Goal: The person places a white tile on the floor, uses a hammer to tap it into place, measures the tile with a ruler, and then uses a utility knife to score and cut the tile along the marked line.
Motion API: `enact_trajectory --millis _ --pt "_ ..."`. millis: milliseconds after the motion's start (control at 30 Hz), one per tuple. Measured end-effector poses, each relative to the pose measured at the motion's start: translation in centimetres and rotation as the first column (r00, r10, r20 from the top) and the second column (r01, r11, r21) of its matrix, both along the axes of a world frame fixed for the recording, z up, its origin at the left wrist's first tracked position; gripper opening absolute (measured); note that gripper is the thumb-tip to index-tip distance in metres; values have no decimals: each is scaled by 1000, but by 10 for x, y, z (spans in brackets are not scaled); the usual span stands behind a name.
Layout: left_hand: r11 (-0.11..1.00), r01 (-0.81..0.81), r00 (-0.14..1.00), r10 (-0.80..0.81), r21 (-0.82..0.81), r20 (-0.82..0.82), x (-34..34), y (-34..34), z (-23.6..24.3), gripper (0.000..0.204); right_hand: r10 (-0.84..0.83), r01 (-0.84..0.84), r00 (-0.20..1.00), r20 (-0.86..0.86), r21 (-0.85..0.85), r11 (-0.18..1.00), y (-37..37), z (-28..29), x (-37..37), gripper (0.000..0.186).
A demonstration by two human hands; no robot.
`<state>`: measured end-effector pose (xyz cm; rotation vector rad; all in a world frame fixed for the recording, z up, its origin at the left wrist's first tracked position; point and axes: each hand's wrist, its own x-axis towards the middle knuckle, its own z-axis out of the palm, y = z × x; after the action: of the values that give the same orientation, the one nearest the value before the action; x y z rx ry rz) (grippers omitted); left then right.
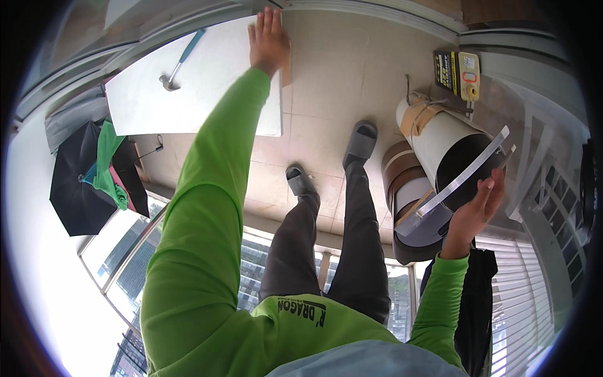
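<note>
My left hand [269, 44] reaches far forward, its fingers stretched out over the right edge of a white tabletop or board [213, 100]. It holds nothing that I can see. A claw hammer [183, 58] with a teal handle lies on that board, to the left of the hand. My right hand [475, 210] is at the right, its fingers bent against a long, thin, pale strip [465, 174] that runs slantwise in front of the rolls. Where exactly the fingers meet the strip is partly hidden.
Large rolls of sheet material, one white [433, 141] and one brown [397, 166], stand at the right. Beyond them sits a yellow-and-black container [468, 75]. An open black umbrella [72, 179] with a green cloth [108, 151] is at the left. Slippered feet [360, 143] stand on the tiled floor [326, 75].
</note>
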<state>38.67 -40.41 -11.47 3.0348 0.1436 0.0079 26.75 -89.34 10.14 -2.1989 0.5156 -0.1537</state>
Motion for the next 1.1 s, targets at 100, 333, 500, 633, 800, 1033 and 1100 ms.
enact_trajectory --millis 100,333,500,633,800,1033,1100 --pt "995 75 997 -76 72 5 -61 1 13 69 25 -25 1000 -2 27 999 22 7 3 54" --pt "957 204 834 -280 -207 -474 -283 -74 61 65 85 -73 995 -56 191 979 37 26 0 49" --pt "795 424 538 -606 -433 -586 -287 -78 103 38 111 -72 991 -75 396 916 59 43 -10 43" --pt "905 141 846 -320 -400 -427 -177 -52 91 35 348 -251 930 -121 482 840 72 44 -35 34" --pt "956 286 933 -265 57 -246 -56 9 61 74 440 -217 862 -253 599 771 108 47 -62 31" --pt "945 -213 976 216 -247 -17 50 43 23 79 393 -178 843 -368 498 848 114 35 -80 31" --pt "979 -17 987 50 -201 156 39 78 -4 80 351 -161 865 -358 464 871 103 26 -87 29"
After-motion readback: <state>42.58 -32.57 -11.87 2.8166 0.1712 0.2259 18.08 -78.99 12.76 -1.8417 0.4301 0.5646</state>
